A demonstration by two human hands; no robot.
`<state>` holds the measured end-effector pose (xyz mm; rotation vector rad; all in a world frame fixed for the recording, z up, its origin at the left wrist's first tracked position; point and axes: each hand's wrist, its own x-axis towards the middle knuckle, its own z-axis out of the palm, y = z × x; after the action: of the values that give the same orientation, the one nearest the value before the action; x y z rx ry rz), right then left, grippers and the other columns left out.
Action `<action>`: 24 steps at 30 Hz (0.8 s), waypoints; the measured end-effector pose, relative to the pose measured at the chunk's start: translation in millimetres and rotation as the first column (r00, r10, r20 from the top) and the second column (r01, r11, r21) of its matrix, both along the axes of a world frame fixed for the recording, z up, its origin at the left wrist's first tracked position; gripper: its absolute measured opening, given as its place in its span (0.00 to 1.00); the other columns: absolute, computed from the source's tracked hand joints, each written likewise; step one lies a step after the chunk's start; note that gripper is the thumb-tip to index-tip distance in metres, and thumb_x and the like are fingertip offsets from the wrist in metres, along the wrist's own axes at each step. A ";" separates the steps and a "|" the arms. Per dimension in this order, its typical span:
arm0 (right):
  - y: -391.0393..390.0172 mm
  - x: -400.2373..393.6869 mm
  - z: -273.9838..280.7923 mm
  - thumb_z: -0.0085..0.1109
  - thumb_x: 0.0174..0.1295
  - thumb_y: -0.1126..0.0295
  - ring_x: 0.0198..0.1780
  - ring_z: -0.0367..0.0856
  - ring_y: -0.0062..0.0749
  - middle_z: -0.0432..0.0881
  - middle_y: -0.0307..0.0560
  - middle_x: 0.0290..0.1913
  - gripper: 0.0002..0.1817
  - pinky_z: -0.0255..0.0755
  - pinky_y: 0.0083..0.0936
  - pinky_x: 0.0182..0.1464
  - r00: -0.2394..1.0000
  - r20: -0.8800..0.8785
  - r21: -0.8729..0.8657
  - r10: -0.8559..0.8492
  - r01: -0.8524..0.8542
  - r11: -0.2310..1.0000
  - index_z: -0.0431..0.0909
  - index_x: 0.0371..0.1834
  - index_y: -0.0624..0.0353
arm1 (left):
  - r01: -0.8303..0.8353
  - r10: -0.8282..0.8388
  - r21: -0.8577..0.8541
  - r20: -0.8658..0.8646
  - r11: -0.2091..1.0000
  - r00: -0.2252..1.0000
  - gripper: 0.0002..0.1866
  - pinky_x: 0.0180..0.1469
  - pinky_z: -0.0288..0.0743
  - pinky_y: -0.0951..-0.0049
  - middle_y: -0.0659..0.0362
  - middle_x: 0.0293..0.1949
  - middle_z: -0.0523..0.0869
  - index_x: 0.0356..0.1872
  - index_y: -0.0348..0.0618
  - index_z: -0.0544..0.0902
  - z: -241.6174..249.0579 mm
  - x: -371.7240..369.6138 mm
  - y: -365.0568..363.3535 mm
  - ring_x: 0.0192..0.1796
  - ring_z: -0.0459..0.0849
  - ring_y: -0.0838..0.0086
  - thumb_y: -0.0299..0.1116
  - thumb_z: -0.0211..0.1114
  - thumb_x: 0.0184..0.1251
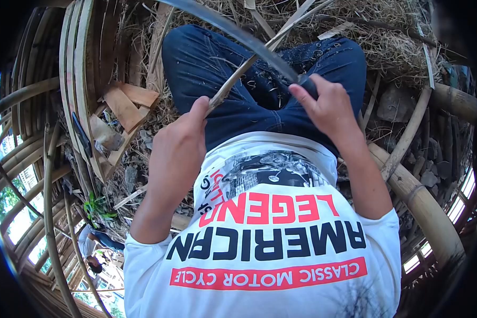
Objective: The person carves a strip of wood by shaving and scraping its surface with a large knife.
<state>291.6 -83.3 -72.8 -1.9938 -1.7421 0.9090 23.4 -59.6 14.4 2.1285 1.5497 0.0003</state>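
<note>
1. The left hand (pixel 183 140) holds a thin bamboo stick (pixel 259 55) tight.
2. The right hand (pixel 326 103) grips a long knife (pixel 233 32) (its blade lies across the stick).
3. Both sit over the blue jeans (pixel 222 74).

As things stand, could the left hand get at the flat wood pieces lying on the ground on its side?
Probably not right away: the left hand is shut on the bamboo strip that the knife crosses. The wood pieces lie uncovered, so the path looks free.
</note>
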 end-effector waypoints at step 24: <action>3.0 8.7 0.1 0.59 0.66 0.39 0.31 0.84 0.61 0.82 0.61 0.22 0.32 0.77 0.47 0.35 0.998 -0.029 -0.028 -0.050 0.049 0.998 0.80 0.28 0.63 | 0.004 -0.003 0.029 -0.039 1.000 0.999 0.16 0.36 0.73 0.50 0.40 0.31 0.84 0.57 0.42 0.78 -1.8 6.2 3.2 0.36 0.83 0.42 0.25 0.62 0.69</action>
<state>300.4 -80.3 -72.7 -2.0207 -1.6659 0.9460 29.6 -56.4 12.6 2.1661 1.5776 -0.0200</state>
